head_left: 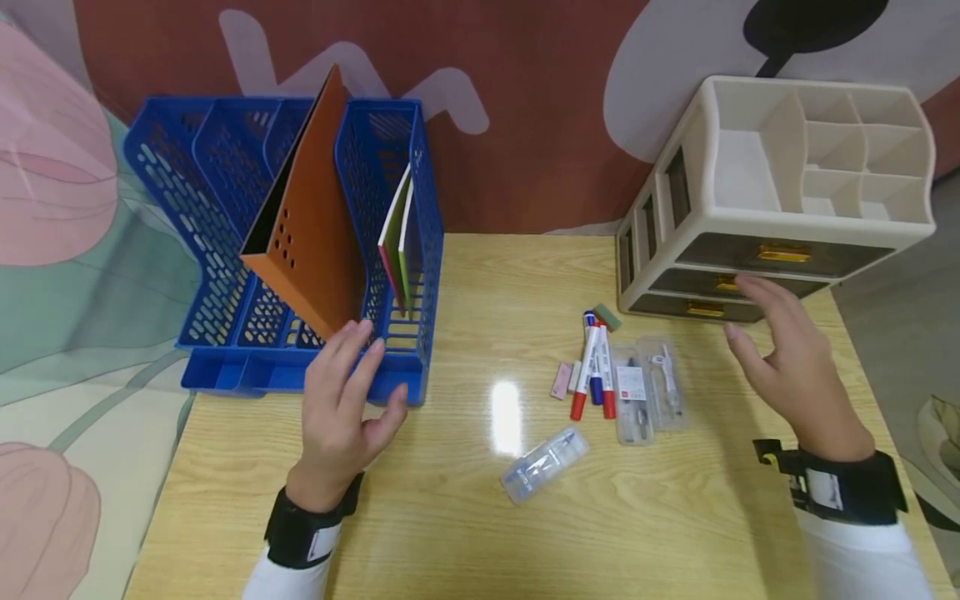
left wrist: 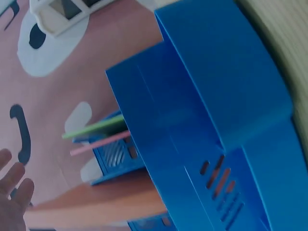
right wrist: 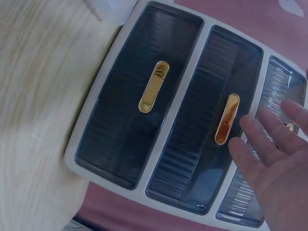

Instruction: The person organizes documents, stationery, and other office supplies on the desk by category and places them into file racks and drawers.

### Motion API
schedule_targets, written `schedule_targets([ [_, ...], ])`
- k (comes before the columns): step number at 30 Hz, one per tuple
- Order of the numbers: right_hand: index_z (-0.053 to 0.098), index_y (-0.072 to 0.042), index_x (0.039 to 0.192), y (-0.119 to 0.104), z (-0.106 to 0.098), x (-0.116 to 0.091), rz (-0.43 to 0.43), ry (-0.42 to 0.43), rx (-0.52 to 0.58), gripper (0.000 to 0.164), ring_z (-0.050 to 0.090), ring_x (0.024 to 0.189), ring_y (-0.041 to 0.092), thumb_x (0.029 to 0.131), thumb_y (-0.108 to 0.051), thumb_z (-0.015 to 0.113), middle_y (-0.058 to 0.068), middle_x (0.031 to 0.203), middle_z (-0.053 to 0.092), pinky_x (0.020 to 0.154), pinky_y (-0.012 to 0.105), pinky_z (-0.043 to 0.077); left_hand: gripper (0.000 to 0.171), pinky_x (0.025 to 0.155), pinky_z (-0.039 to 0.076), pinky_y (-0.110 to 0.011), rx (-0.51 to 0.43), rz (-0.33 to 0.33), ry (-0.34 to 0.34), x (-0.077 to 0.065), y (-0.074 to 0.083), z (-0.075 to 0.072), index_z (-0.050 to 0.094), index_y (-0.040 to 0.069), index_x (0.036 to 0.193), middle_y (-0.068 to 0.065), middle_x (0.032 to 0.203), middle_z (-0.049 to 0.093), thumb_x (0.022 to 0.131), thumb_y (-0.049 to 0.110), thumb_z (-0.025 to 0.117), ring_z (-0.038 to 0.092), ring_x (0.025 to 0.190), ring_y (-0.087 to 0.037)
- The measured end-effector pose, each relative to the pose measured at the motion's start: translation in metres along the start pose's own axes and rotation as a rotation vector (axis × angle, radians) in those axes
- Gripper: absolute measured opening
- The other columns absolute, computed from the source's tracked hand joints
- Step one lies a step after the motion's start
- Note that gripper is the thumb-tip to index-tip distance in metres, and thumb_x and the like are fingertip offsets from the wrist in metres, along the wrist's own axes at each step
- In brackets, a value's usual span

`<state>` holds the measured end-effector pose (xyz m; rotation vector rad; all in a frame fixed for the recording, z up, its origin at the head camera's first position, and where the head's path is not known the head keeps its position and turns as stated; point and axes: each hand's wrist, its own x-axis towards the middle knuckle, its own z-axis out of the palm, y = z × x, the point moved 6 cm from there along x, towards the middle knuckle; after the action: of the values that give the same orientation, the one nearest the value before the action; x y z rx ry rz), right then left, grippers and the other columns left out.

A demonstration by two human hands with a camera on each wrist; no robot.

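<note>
My left hand [head_left: 337, 417] hovers in front of the blue file rack [head_left: 426, 225], fingers spread and holding nothing. An orange file folder [head_left: 322, 225] stands tilted in the rack. Two thin booklets [head_left: 396, 237] lean in its right compartment. On the right, my right hand [head_left: 795, 367] is in front of the white drawer organizer [head_left: 708, 158], its fingers loosely extended. Its fingertips are close to the golden handle [right wrist: 227, 119] of the middle drawer; whether they touch it I cannot tell. All the drawers appear closed.
Between the hands lie several red and blue markers [head_left: 587, 371], a green eraser [head_left: 607, 317], a pink eraser [head_left: 561, 380] and two clear cases [head_left: 636, 400] side by side. Another clear case [head_left: 545, 463] lies nearer the front. A patterned cloth [head_left: 525, 125] hangs behind the table.
</note>
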<state>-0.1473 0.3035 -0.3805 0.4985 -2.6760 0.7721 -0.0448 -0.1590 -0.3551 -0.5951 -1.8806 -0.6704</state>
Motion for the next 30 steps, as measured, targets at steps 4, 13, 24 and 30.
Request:
schedule_targets([
  [4, 0.049, -0.008, 0.153, 0.002, -0.002, 0.004, 0.020, 0.041, 0.079, 0.053, 0.048, 0.143, 0.019, 0.102, -0.012, 0.062, 0.019, 0.152, 0.052, 0.118, 0.015, 0.031, 0.042, 0.115, 0.045, -0.047, 0.010, 0.059, -0.192, 0.000, 0.003, 0.015, 0.068, -0.003, 0.126, -0.027, 0.135, 0.065, 0.101, 0.030, 0.064, 0.061, 0.124, -0.046],
  [13, 0.047, 0.009, 0.147, 0.018, -0.004, 0.006, 0.171, 0.115, 0.787, 0.041, 0.062, 0.127, 0.013, 0.106, 0.003, 0.047, 0.011, 0.144, 0.059, 0.102, 0.015, 0.050, 0.049, 0.111, 0.046, -0.059, 0.033, 0.108, -0.527, -0.013, 0.010, 0.049, 0.060, 0.007, 0.143, -0.020, 0.152, 0.055, 0.106, 0.038, 0.052, 0.049, 0.143, -0.041],
  [24, 0.050, 0.011, 0.135, 0.031, 0.002, 0.013, 0.458, 0.223, 1.690, 0.030, 0.071, 0.113, 0.039, 0.108, -0.001, 0.044, 0.028, 0.125, 0.067, 0.093, 0.043, 0.061, 0.051, 0.122, 0.035, -0.054, 0.065, 0.192, -0.739, -0.038, 0.024, 0.075, 0.055, 0.012, 0.149, -0.016, 0.160, 0.046, 0.109, 0.041, 0.040, 0.040, 0.150, -0.039],
  [30, 0.049, 0.000, 0.141, 0.038, 0.004, 0.013, 0.635, 0.221, 1.799, 0.033, 0.068, 0.119, 0.037, 0.109, -0.010, 0.047, 0.023, 0.133, 0.062, 0.101, 0.043, 0.057, 0.051, 0.123, 0.034, -0.053, 0.070, 0.238, -0.818, -0.050, 0.030, 0.088, 0.055, 0.017, 0.149, -0.013, 0.161, 0.045, 0.105, 0.040, 0.052, 0.037, 0.152, -0.037],
])
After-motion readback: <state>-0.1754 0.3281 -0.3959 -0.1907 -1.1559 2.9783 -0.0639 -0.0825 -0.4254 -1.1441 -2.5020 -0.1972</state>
